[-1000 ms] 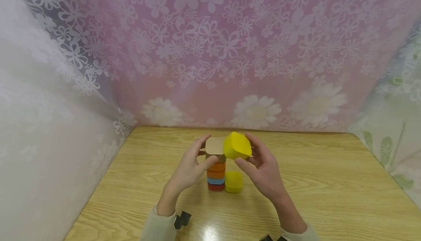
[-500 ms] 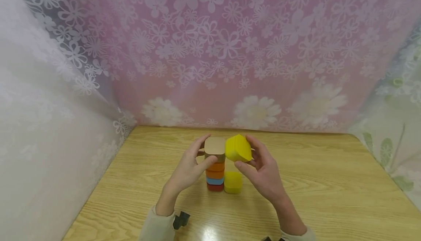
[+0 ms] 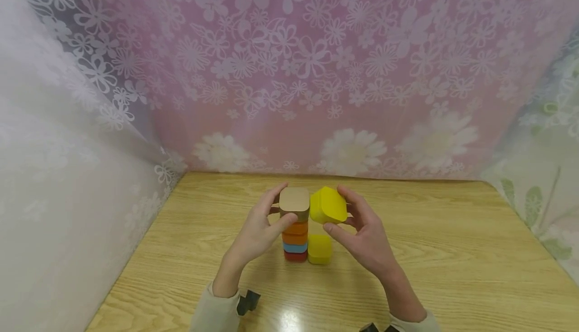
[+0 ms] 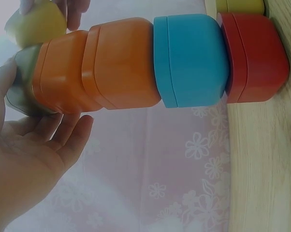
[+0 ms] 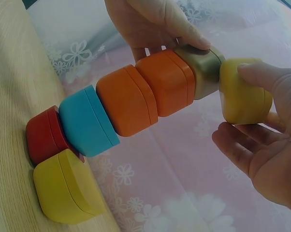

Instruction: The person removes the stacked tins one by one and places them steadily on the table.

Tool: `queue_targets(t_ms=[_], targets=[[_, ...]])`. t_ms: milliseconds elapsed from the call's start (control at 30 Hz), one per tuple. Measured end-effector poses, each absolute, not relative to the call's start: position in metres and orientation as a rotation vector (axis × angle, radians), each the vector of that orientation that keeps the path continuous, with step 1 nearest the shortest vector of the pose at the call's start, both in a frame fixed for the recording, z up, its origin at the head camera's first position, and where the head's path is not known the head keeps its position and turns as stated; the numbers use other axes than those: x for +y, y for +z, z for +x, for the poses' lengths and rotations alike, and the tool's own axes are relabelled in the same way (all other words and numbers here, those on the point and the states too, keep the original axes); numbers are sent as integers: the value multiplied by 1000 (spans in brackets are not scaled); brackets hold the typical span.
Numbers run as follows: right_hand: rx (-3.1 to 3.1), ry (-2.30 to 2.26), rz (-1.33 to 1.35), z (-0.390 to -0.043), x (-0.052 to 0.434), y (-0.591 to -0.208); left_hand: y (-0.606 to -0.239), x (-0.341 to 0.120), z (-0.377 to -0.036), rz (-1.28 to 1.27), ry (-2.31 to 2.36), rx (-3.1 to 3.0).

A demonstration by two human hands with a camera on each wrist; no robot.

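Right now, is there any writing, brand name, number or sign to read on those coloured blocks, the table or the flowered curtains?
None: no word, number or logo shows in any view.
The stack of red, blue, orange and tan blocks is plain.
The yellow block held by the right hand is plain, as is the yellow block on the table.
The curtains carry only flower patterns.

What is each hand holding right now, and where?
Right hand pinches the yellow block by its sides; left hand grips the tan top block by its sides.
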State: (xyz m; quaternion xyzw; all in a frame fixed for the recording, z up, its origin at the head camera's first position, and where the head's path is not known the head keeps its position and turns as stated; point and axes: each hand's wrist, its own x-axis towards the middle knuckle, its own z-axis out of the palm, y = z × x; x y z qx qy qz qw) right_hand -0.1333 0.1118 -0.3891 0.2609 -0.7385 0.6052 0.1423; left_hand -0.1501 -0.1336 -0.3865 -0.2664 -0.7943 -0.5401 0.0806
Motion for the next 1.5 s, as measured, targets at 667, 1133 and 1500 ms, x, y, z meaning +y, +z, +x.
queue_targets(t_ms=[667, 1133, 1500], targets=[[-2151, 1654, 746, -135, 113, -392, -388, -134, -151, -807, -1623, -2376], [-2208, 1619, 725, -138, 114, -394, -388, -134, -152, -823, -1586, -2366], [-2264, 1600, 690, -138, 113, -396, -389, -135, -153, -830, -1597, -2369]])
